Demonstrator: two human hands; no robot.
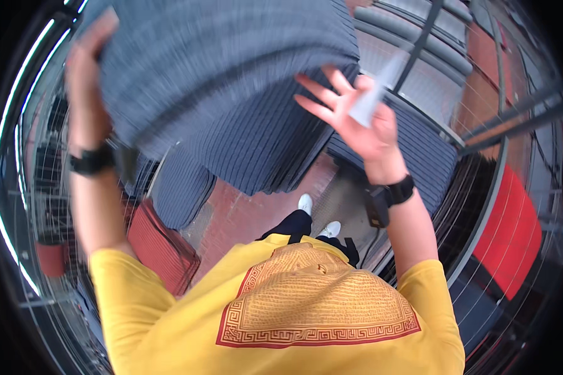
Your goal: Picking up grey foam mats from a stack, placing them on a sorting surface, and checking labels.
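A large blue-grey ribbed textile sheet (225,56), smeared by motion, fills the upper left over a stack of similar ribbed pieces (256,147). My left hand (89,78) is at the sheet's left edge and seems to grip it; blur hides part of the fingers. Beside the stack's right side, my right hand (360,119) is turned palm up, with several fingers stretched toward the textile. A thin whitish strip (370,103) crosses that hand between thumb and fingers, apparently held there; its exact kind is too blurred to tell.
More grey ribbed pieces lie at right (416,147) and left (178,187). A red ribbed stack (159,244) sits lower left. Wire mesh and metal bars surround the area, with a bright red panel (513,231) on the right. My white shoes (329,229) stand on the reddish floor (241,215).
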